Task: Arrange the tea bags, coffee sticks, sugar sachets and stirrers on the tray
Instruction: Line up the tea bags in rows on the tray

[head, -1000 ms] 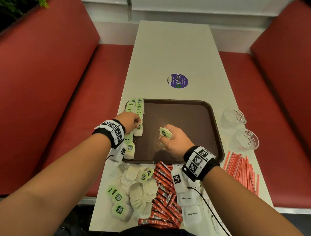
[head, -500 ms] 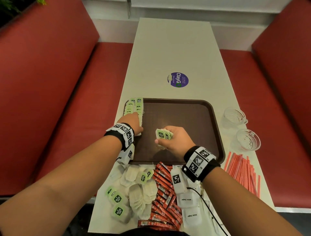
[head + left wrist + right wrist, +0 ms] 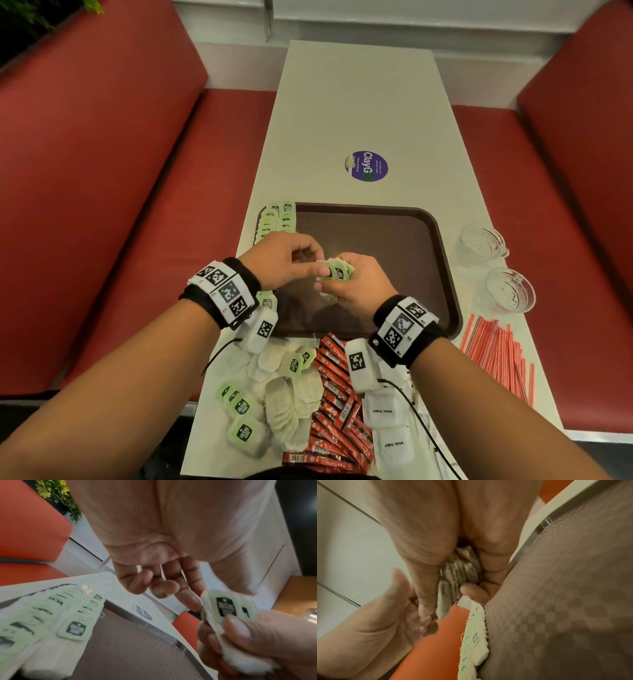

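Note:
My right hand (image 3: 342,287) grips a fanned bunch of green-labelled tea bags (image 3: 337,270) above the brown tray (image 3: 442,240). The left hand (image 3: 317,263) has come up against it, its thumb on the front bag's label and its forefinger behind, pinching that bag. In the left wrist view the bunch (image 3: 226,607) sits under my right thumb. The right wrist view shows the bags (image 3: 460,572) squeezed in my right fist. Two overlapping rows of tea bags (image 3: 279,219) lie along the tray's left edge.
Near me on the white table lie loose tea bags (image 3: 284,394), red coffee sticks (image 3: 335,411) and white sugar sachets (image 3: 383,411). Red stirrers (image 3: 496,356) lie to the right of the tray, with two glass cups (image 3: 479,243) behind them. Red benches flank the table.
My left hand left the tea bag row at the tray's left edge and moved right to the bunch in my right hand. The right hand stayed over the tray.

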